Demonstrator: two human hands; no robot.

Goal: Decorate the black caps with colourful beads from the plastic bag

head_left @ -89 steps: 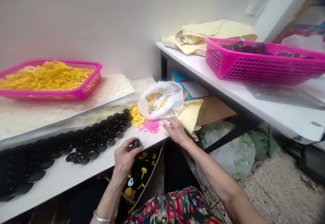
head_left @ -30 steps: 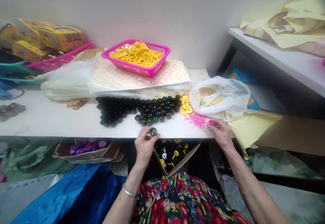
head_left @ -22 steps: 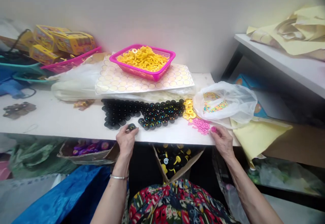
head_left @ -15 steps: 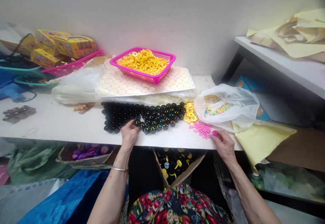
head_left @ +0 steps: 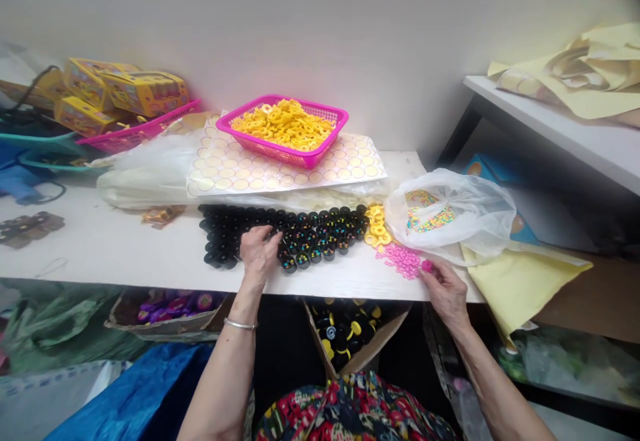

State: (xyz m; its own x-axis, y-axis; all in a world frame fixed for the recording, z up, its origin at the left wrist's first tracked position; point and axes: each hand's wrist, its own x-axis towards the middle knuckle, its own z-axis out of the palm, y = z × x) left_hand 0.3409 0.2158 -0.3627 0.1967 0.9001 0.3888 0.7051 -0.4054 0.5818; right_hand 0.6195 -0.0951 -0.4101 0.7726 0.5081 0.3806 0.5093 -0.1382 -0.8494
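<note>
Small round black cups [head_left: 224, 234] stand packed in rows on the white table. Those towards the right [head_left: 315, 253] hold coloured beads. My left hand [head_left: 257, 254] is over the middle of the rows, thumb and fingers a little apart, fingertips bent down by the cups. The hand hides part of the cups behind it. My right hand [head_left: 447, 293] pinches a small round pink piece [head_left: 427, 266] near the table's front edge. Beside it lies a loose pile of pink pieces [head_left: 401, 260]. Yellow rings [head_left: 377, 226] lie behind that pile.
A white plastic bag [head_left: 480, 218] with coloured beads [head_left: 433, 218] stands open at the right. A pink basket [head_left: 313, 159] of yellow rings sits behind on a sticker sheet [head_left: 235, 178]. Below the table edge, a box [head_left: 385, 342] contains black and yellow pieces. Yellow boxes [head_left: 145, 91] lie at the back left.
My left hand has shifted from the front row's left end onto the rows behind. The beaded cup at its fingertips now appears among the other cups. My right hand still pinches the pink piece.
</note>
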